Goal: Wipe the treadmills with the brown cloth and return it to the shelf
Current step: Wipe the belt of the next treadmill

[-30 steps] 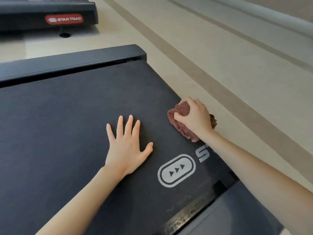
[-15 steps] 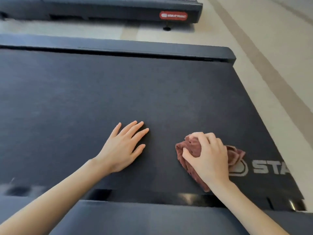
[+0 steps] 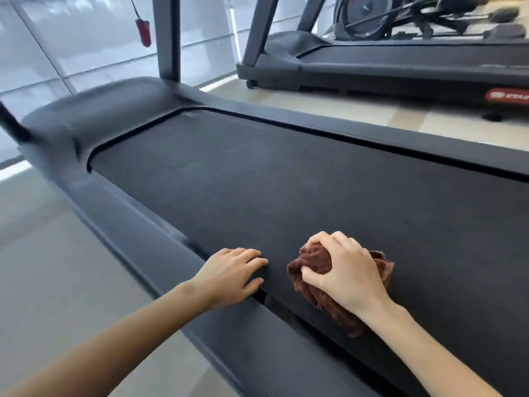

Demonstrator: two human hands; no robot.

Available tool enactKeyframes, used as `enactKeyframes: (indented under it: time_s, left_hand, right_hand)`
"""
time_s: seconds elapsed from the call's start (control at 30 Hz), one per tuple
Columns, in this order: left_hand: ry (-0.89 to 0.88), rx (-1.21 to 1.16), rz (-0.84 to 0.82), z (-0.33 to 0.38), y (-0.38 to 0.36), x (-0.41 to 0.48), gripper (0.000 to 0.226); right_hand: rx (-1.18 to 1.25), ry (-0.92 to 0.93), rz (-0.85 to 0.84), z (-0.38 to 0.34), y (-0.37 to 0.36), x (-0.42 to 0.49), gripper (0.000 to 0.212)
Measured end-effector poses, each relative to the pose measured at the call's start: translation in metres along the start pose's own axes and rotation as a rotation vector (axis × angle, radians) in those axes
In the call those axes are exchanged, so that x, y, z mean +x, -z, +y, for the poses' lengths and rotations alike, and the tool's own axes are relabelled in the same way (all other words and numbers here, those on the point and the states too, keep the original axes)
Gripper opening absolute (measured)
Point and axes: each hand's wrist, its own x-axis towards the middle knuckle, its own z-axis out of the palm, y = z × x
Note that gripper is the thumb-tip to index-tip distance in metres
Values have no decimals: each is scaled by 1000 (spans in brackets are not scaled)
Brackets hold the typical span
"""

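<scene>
Two hands on treadmill belt, lower centre of frame. Right hand clenches bunched brown cloth, pressing it onto belt. Left hand lies flat, fingers relaxed, straddling belt edge and side rail. Second treadmill upper right.

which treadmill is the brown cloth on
The near treadmill: the right hand grips the brown cloth on its belt. The far treadmill, with the red badge, stands apart.

Two treadmills: a near treadmill and a far treadmill. One brown cloth. Two bare hands: a left hand and a right hand. One hanging red safety clip. One blurred exercise machine.
</scene>
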Motion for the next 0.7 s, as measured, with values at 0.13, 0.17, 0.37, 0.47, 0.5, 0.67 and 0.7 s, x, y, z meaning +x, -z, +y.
enactKeyframes:
  time_s: [0.13,0.17,0.37,0.47,0.5,0.67,0.7]
  left_hand:
    - [17,73,18,-43,9,-36,49]
    - [25,83,27,-52,14,-47,49]
    - [49,109,66,-104,42,-122,48]
    - [66,162,195,-121,58,-149,43]
    - [93,145,220,-124,60,-156,45]
    - [109,16,337,-134,48,-186,62]
    - [92,1,352,-132,48,-188,63]
  right_hand:
    - [-17,86,-45,-47,-22,16,32]
    - [-30,105,-59,-60,-27,19,35]
    - [-41,172,-54,-148,-38,32,46]
    - [-57,138,-14,-181,-38,30,45]
    - [-73,122,-9,-190,-36,27,45]
    - [-155,20,30,-226,-28,-11,44]
    - [-175,3,40,-229,-25,-22,44]
